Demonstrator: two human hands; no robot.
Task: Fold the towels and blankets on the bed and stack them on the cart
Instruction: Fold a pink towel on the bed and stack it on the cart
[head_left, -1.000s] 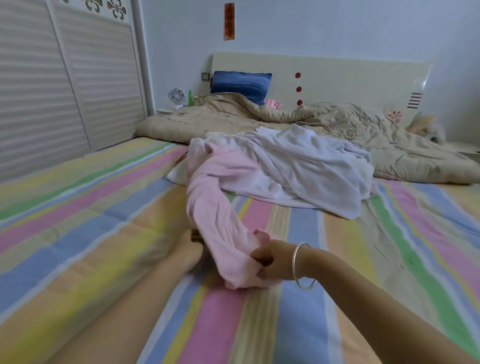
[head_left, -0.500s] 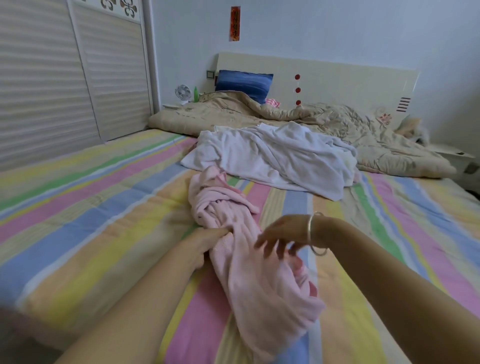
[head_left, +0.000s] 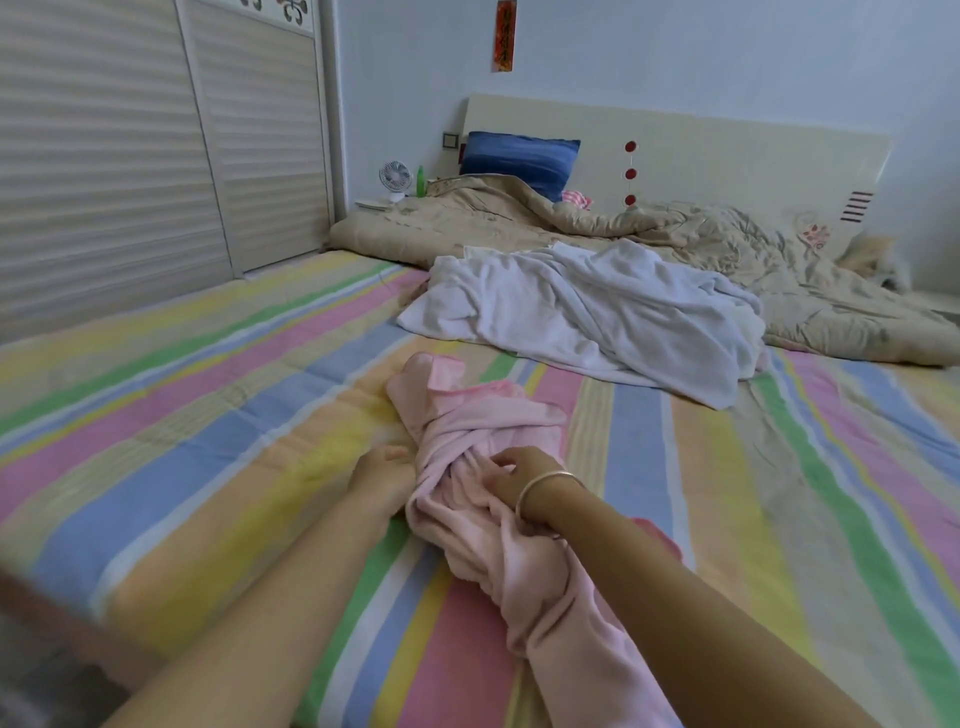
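Since half second ago, pink towel (head_left: 488, 483) dragged nearer, both hands now down on it. Towel lies bunched and twisted on striped bed (head_left: 218, 415), near foot edge, tail running toward viewer. Left hand (head_left: 382, 478) rests at towel's left side, fingers curled against cloth; grip not clear. Right hand (head_left: 519, 470), bracelet (head_left: 543, 491) on wrist, pinches folds on top. White towel (head_left: 597, 317) crumpled farther up bed, apart from pink one. Beige quilt (head_left: 675, 234) and blue pillow (head_left: 519, 161) by headboard (head_left: 727, 150).
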